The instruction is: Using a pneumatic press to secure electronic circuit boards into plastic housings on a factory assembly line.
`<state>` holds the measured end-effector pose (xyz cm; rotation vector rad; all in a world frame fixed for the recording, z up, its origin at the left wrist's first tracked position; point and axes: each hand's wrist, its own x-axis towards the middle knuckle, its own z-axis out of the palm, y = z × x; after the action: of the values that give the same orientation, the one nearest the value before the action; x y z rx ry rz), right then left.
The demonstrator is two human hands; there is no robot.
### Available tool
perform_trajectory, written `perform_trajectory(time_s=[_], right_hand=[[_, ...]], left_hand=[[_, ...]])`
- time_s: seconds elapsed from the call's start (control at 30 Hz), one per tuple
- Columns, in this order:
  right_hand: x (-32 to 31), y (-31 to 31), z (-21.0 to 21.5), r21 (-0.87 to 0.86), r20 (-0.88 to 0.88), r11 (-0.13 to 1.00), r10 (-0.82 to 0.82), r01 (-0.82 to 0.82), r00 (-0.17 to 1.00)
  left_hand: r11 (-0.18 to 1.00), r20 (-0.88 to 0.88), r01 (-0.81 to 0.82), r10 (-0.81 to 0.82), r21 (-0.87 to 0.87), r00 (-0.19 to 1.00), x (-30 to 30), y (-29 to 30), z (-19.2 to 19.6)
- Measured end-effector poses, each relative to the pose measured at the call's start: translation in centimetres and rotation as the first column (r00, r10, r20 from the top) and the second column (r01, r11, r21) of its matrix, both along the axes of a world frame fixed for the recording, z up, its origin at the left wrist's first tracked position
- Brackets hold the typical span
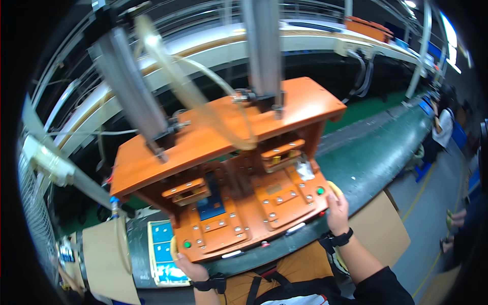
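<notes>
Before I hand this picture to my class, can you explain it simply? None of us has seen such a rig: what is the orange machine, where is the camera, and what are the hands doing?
The camera sits on a person's head and looks down, so the forearms enter from the lower edge. Its wide lens bends straight edges near the rim.

The orange machine is a press-like fixture: an upper plate carried on two grey cylinders, with clear hoses, above a lower plate with two work stations. A dark blue flat part lies in the left station.

The left hand rests at the front left corner, near a green button. The right hand rests at the right corner, near another green button. Neither hand holds any loose thing. Both wrists wear black straps.

The fixture stands on a dark green conveyor belt. A blue-and-white sheet lies left of it.
</notes>
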<state>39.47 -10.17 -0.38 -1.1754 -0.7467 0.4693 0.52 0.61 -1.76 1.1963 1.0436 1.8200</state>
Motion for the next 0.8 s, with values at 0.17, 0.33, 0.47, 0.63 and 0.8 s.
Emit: perform_trajectory(time_s=[0.17,0.33,0.47,0.63,0.8], right_hand=[[-1.2,0.3,-0.9,0.020,0.042,0.992,-0.129,0.128,0.991],[-1.6,0.9,-1.2,0.045,0.013,0.989,-0.143,0.142,0.990],[-1.7,1.2,-1.3,0.042,0.024,0.986,-0.163,0.162,0.986],[-1.1,0.9,-2.0,0.035,0.013,0.990,-0.137,0.136,0.991],[-1.5,1.4,-2.0,0.119,0.007,0.982,-0.148,0.146,0.989]], left_hand=[[0.999,-0.021,0.048,-0.048,0.013,0.999,-0.2,-0.2,0.0],[0.998,0.018,0.046,-0.045,-0.038,0.999,-0.7,-0.5,-0.6],[0.999,-0.124,0.022,-0.027,-0.038,0.992,-1.3,-0.2,-0.9],[0.998,-0.132,-0.009,0.000,-0.067,0.991,-0.5,-0.5,-0.3],[0.987,-0.085,-0.068,0.056,-0.148,0.995,-0.8,-2.4,-1.1]])
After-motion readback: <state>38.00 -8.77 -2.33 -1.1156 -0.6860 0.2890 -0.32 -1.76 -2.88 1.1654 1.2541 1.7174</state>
